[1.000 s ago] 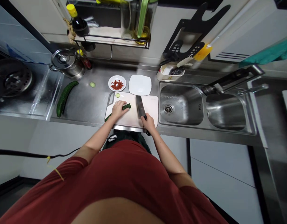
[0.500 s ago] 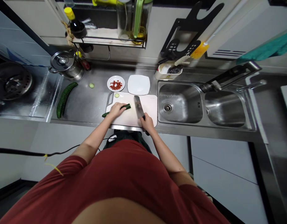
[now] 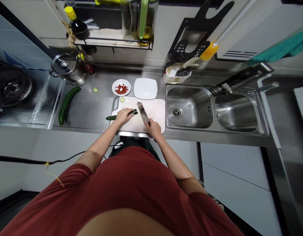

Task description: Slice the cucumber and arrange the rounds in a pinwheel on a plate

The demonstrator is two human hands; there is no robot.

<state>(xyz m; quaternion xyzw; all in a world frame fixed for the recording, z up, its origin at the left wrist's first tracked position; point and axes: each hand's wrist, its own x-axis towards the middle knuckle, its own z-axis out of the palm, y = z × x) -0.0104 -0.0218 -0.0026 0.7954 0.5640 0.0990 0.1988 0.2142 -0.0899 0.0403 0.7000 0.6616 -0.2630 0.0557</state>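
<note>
On the white cutting board [image 3: 155, 109], my left hand [image 3: 123, 116] is closed over a green cucumber [image 3: 111, 117], which lies crosswise with its ends showing on both sides of the hand. My right hand [image 3: 154, 128] grips the handle of a cleaver [image 3: 142, 112]. Its broad blade slants up and left, close to the cucumber's right end; whether it touches cannot be made out. A pale cut slice [image 3: 122, 100] rests at the board's upper left. Behind the board are a round plate of chopped red pieces [image 3: 121, 89] and a bare white square plate [image 3: 145, 88].
Another whole cucumber [image 3: 67, 104] lies on the steel counter at left, with a cut end [image 3: 95, 89] near it. A lidded pot [image 3: 67, 68] stands behind. To the right is a double sink [image 3: 190, 108] with a faucet [image 3: 242, 80]. A bottle rack [image 3: 112, 42] overhangs the back.
The cleaver has moved left, bringing its blade closer to the cucumber's right end. The cucumber's left end has swung slightly away from me under my left hand.
</note>
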